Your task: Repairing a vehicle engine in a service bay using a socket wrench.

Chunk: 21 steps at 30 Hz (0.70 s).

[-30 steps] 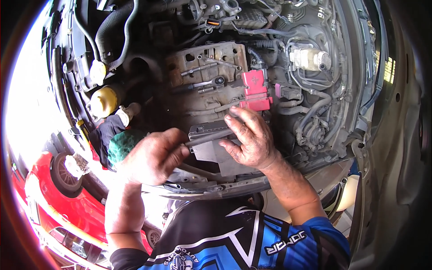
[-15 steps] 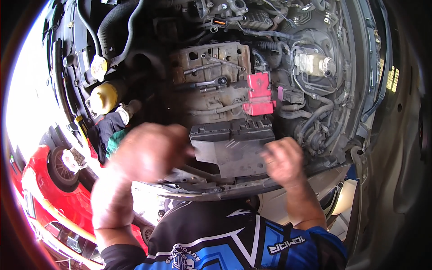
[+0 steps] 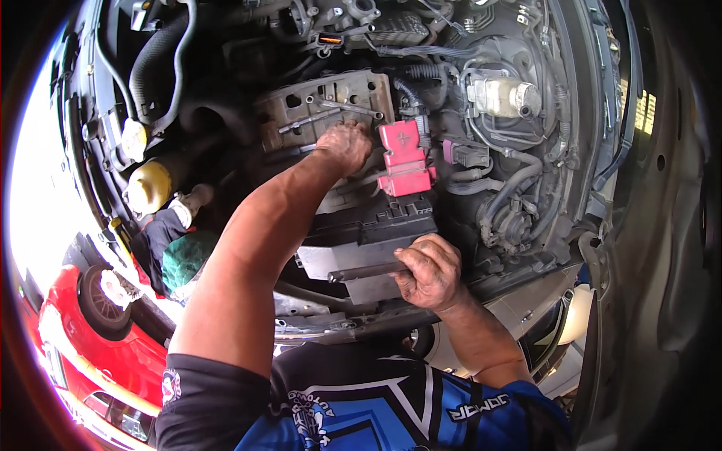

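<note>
Engine bay [image 3: 538,259] open, red car [image 3: 98,338] off left. Right hand [image 3: 430,272] pinches one end of a dark strip [image 3: 365,271] across the front of a dark box [image 3: 376,229]; left hand [image 3: 344,146] curled at the metal tray [image 3: 272,105] by slim metal tools [image 3: 347,106], can't tell if gripping, left of red cover [image 3: 403,154].

Bar tools [image 3: 308,121] lay on the metal tray [image 3: 282,113], just beyond the left hand [image 3: 346,146]. The terminal cover [image 3: 404,154] sat to that hand's right. The box [image 3: 338,255] stood left of the right hand [image 3: 430,272]; the cloth [image 3: 184,261] lay left of both hands.
</note>
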Each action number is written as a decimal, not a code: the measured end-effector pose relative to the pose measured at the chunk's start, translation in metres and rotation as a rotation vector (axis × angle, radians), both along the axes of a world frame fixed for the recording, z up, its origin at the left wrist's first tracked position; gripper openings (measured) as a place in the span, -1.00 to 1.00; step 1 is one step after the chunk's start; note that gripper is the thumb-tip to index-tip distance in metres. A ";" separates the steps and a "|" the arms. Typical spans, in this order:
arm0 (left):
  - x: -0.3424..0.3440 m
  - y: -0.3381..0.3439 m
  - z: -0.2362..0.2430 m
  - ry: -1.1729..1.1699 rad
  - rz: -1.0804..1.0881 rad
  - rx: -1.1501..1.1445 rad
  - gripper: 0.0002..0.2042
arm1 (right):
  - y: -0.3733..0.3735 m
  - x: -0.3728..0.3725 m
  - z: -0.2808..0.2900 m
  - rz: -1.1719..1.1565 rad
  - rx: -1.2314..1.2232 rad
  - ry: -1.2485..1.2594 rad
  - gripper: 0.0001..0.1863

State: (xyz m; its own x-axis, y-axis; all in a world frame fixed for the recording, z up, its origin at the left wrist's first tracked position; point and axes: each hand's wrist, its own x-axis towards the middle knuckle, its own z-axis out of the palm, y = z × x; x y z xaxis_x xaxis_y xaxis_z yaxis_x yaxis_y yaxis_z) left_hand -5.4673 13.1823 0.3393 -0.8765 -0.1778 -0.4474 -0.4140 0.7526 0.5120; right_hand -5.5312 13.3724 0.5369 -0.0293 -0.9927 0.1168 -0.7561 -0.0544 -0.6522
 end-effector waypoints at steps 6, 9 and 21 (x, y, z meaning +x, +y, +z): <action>-0.019 0.007 -0.001 -0.054 0.000 -0.036 -0.71 | 0.000 -0.004 0.001 0.013 -0.025 -0.002 -0.69; -0.011 0.000 0.008 -0.010 -0.203 -0.166 -0.64 | 0.000 -0.005 0.002 -0.009 -0.021 -0.014 -0.70; 0.006 -0.007 0.008 -0.019 -0.252 -0.233 -0.67 | 0.001 -0.004 -0.005 0.013 -0.046 -0.031 -0.67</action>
